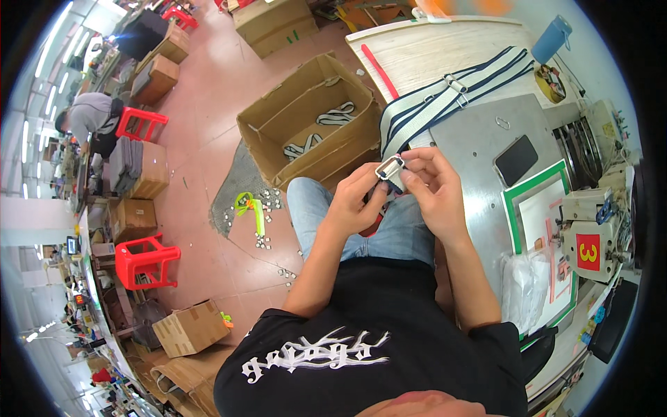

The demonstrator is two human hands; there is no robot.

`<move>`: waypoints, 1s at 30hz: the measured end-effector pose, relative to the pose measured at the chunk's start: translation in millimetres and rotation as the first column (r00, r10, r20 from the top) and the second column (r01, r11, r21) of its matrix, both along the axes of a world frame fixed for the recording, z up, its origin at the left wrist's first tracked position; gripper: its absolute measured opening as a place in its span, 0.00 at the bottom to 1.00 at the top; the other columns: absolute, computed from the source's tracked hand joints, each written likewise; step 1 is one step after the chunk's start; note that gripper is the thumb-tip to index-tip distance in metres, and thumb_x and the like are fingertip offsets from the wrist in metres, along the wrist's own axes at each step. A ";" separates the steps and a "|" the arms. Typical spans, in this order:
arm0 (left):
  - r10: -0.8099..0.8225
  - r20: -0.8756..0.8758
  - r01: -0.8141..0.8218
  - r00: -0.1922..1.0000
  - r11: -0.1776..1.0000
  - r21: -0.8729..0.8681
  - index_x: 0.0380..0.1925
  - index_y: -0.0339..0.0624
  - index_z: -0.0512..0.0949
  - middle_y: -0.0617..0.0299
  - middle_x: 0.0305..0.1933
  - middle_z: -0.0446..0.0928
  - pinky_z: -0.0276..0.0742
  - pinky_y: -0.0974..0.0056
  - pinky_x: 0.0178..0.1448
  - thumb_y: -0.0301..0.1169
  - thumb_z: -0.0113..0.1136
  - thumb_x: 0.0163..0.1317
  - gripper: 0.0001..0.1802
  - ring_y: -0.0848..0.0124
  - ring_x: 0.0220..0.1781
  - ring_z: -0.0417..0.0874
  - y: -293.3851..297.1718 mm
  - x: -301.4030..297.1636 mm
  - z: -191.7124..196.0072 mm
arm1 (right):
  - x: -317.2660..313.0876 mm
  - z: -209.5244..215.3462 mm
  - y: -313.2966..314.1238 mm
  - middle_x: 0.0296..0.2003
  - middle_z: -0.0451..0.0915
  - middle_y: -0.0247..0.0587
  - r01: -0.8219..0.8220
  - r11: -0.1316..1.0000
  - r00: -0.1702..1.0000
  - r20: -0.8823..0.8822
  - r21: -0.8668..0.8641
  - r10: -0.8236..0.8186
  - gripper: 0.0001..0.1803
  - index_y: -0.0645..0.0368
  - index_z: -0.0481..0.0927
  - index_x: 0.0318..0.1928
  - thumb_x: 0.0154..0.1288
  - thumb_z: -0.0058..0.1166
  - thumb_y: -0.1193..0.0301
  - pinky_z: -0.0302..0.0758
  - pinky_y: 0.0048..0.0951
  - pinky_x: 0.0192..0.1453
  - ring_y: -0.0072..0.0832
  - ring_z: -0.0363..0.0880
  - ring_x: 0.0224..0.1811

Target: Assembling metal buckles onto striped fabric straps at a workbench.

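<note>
The metal buckle point(389, 167) is above the person's lap, between both hands: the left hand point(356, 201) grips its left side with curled fingers, and the right hand point(438, 191) bends its fingers beside it (gripping or merely touching, I cannot tell). Good handling probably means a steady buckle and flat, untwisted webbing point(394, 186).

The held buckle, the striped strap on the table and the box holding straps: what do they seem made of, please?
Buckle: probably metal, given its silvery shine. Strap: likely woven fabric webbing, matte, lying in soft curves. Box: apparently cardboard, dull brown with creased walls.
</note>
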State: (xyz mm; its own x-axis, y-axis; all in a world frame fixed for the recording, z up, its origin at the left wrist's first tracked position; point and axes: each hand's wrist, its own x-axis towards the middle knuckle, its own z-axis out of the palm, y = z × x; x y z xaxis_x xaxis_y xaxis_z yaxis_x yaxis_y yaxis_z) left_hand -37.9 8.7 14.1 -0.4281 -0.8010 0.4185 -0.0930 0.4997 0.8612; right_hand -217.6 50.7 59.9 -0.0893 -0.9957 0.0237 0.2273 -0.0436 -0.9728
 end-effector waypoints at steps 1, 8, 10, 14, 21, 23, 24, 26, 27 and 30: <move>0.027 -0.016 -0.028 1.000 0.998 -0.052 0.55 0.31 0.83 0.49 0.46 0.84 0.80 0.59 0.47 0.17 0.60 0.65 0.18 0.53 0.43 0.85 -1.3 -0.8 -3.4 | 1.1 0.5 0.6 0.43 0.85 0.36 -0.042 0.999 0.999 0.000 -0.033 0.042 0.12 0.67 0.79 0.57 0.76 0.57 0.80 0.82 0.21 0.48 0.17 0.84 0.44; 0.013 0.071 0.002 0.997 0.979 -0.204 0.56 0.33 0.83 0.48 0.52 0.84 0.79 0.56 0.61 0.17 0.63 0.59 0.22 0.54 0.53 0.85 -6.6 6.6 -14.4 | -6.2 -8.5 0.7 0.45 0.85 0.35 -0.126 0.991 0.992 0.010 -0.033 0.127 0.11 0.67 0.81 0.55 0.75 0.57 0.83 0.79 0.20 0.54 0.17 0.83 0.47; -0.020 0.031 0.024 0.999 0.992 -0.120 0.56 0.33 0.83 0.48 0.53 0.84 0.78 0.56 0.61 0.17 0.63 0.59 0.22 0.55 0.54 0.84 -4.0 6.3 -9.2 | -6.6 -16.6 0.3 0.44 0.84 0.35 -0.125 0.991 0.992 -0.022 -0.057 0.124 0.07 0.66 0.82 0.51 0.76 0.57 0.83 0.79 0.19 0.53 0.17 0.83 0.47; -0.059 -0.198 0.102 0.978 0.972 0.211 0.53 0.30 0.82 0.53 0.50 0.83 0.79 0.63 0.56 0.19 0.63 0.67 0.15 0.65 0.51 0.84 -4.5 21.6 -11.3 | -5.2 -17.2 2.7 0.44 0.82 0.33 -0.166 0.985 0.986 -0.023 0.038 0.167 0.05 0.65 0.82 0.48 0.76 0.58 0.81 0.76 0.22 0.55 0.18 0.80 0.49; -0.022 -0.339 0.236 0.941 0.760 0.606 0.46 0.32 0.81 0.63 0.40 0.85 0.80 0.74 0.45 0.23 0.67 0.71 0.08 0.81 0.40 0.84 -8.1 17.8 -11.8 | -9.5 -16.1 0.2 0.50 0.81 0.40 -0.110 0.980 0.945 -0.324 -0.164 0.051 0.05 0.64 0.80 0.50 0.77 0.56 0.81 0.79 0.23 0.56 0.21 0.80 0.53; -0.019 -0.184 0.128 0.983 0.789 0.601 0.45 0.32 0.80 0.63 0.40 0.85 0.81 0.73 0.46 0.23 0.68 0.71 0.08 0.80 0.41 0.85 -7.0 19.1 -23.6 | -7.3 -9.8 2.7 0.47 0.81 0.39 -0.037 0.984 0.999 0.003 -0.173 0.038 0.05 0.65 0.80 0.50 0.79 0.54 0.80 0.76 0.23 0.54 0.22 0.80 0.49; -0.010 -0.025 0.023 1.000 0.816 0.578 0.44 0.33 0.80 0.63 0.40 0.85 0.82 0.73 0.47 0.22 0.68 0.70 0.07 0.80 0.41 0.85 -6.1 19.7 -29.0 | -12.1 -4.7 6.1 0.46 0.81 0.38 -0.021 0.977 1.000 -0.018 -0.214 0.017 0.05 0.65 0.80 0.50 0.79 0.54 0.80 0.75 0.23 0.52 0.22 0.80 0.47; -0.008 -0.123 0.085 0.992 0.769 0.633 0.44 0.33 0.80 0.63 0.40 0.85 0.83 0.72 0.47 0.22 0.68 0.69 0.08 0.79 0.41 0.85 -1.8 17.4 -30.6 | -21.7 8.9 8.7 0.40 0.82 0.36 -0.006 0.950 0.987 -0.157 -0.312 -0.045 0.06 0.65 0.83 0.49 0.76 0.58 0.80 0.75 0.25 0.49 0.21 0.79 0.41; 0.003 -0.217 0.149 0.976 0.721 0.676 0.44 0.32 0.79 0.62 0.41 0.85 0.84 0.72 0.48 0.21 0.69 0.69 0.08 0.78 0.41 0.86 0.2 16.8 -30.8 | -22.1 8.4 6.0 0.40 0.82 0.36 -0.006 0.951 0.987 -0.157 -0.310 -0.045 0.06 0.65 0.83 0.49 0.76 0.58 0.80 0.75 0.25 0.49 0.21 0.79 0.41; 0.005 -0.266 0.184 0.964 0.710 0.679 0.45 0.32 0.79 0.62 0.41 0.84 0.84 0.71 0.48 0.20 0.70 0.68 0.10 0.78 0.41 0.86 2.3 12.5 -20.7 | -13.3 10.5 0.8 0.34 0.82 0.37 -0.015 0.986 0.825 -0.559 -0.167 -0.082 0.08 0.62 0.86 0.46 0.67 0.66 0.79 0.77 0.27 0.46 0.27 0.82 0.37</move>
